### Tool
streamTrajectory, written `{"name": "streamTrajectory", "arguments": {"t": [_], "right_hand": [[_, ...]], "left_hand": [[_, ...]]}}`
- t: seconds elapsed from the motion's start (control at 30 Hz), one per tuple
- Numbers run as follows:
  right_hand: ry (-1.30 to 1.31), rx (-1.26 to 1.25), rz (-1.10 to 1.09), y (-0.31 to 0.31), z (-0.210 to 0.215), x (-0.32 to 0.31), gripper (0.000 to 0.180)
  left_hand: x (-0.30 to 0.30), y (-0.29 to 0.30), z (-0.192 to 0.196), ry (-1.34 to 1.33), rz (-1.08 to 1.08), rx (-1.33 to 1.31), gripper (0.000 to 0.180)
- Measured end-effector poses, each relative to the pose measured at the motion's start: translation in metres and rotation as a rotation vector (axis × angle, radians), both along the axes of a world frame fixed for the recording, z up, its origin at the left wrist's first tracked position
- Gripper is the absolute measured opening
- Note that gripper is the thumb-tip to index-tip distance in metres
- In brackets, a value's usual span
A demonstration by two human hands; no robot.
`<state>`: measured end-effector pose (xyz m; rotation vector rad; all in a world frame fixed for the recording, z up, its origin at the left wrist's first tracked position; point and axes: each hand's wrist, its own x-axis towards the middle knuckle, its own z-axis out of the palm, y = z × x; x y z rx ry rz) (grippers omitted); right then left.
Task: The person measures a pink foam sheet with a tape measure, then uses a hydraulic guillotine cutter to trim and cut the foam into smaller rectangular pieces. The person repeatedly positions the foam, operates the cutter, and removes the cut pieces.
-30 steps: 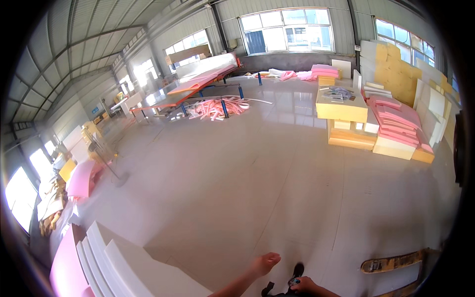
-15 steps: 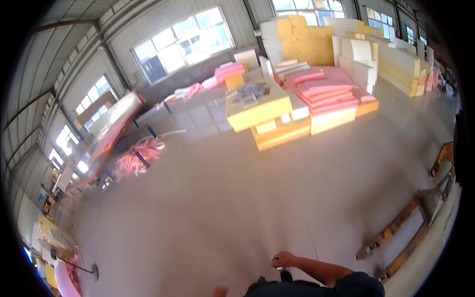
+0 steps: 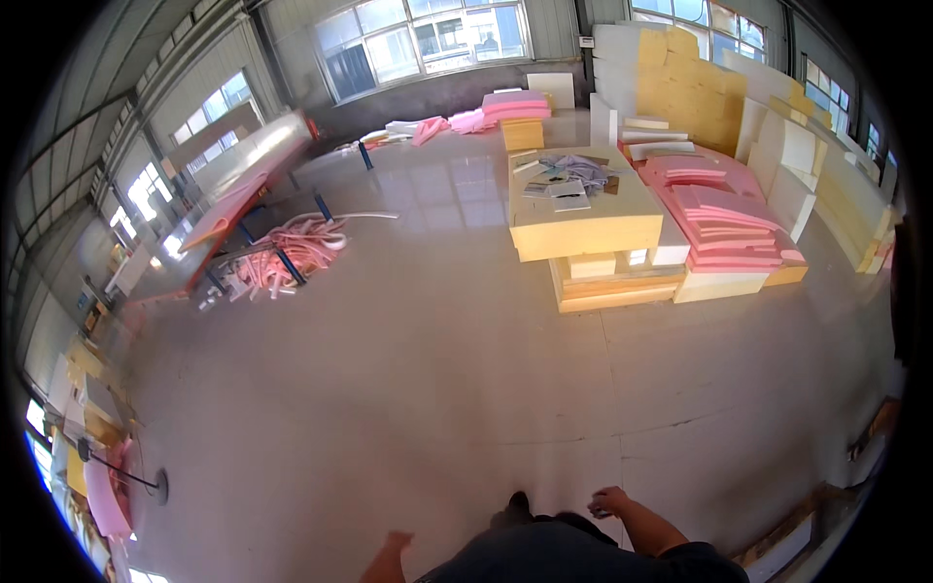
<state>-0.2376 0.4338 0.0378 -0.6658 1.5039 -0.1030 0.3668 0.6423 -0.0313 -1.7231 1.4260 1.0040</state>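
Observation:
I stand on a shiny grey concrete floor (image 3: 437, 389) in a large hall. My left hand (image 3: 394, 544) hangs low at the bottom edge, fingers loosely apart, holding nothing. My right hand (image 3: 609, 501) is beside my dark-clothed body, fingers curled loosely, with nothing in it. A dark shoe tip (image 3: 518, 503) shows between the two hands. Ahead stands a stack of yellow foam blocks (image 3: 583, 228) with papers and scraps on top.
Pink foam sheets (image 3: 724, 219) lie stacked to the right of the yellow blocks, with tall yellow and white foam slabs (image 3: 695, 87) behind. A long table (image 3: 238, 185) with pink foam offcuts (image 3: 292, 253) under it is at the left. A wooden pallet (image 3: 807, 525) lies lower right.
The view has swung left and the yellow foam stack now sits further right and nearer. My left hand has come into view at the bottom edge.

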Motion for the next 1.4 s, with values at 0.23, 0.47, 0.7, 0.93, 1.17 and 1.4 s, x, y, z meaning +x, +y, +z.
{"name": "streamTrajectory", "arguments": {"t": [0.23, 0.47, 0.7, 0.93, 1.17, 1.4], "right_hand": [[0.323, 0.09, 0.214, -0.113, -0.1, -0.065, 0.016], [0.414, -0.042, 0.268, -0.378, -0.102, 0.083, 0.024], [0.416, -0.536, 0.908, -0.67, -0.068, 0.222, 0.038], [0.322, -0.741, 0.321, -0.918, -0.054, 0.34, 0.046], [0.543, -0.451, 0.324, -1.029, -0.043, 0.427, 0.054], [0.35, -0.275, -0.4, -1.222, -0.053, 0.397, 0.018]], "left_hand": [[-0.009, -0.39, 0.018, 0.546, 0.597, -0.99, 0.03], [0.037, -0.621, 0.029, 0.349, 0.074, -1.001, 0.038], [0.145, -0.651, 0.037, 0.302, 0.345, -0.525, 0.038], [0.234, -0.644, 0.041, 0.222, 0.734, -0.412, 0.037], [0.361, -0.823, 0.043, 0.037, 0.208, -0.239, 0.024], [0.427, -1.246, 0.076, 0.326, 0.464, -0.846, 0.017]]}}
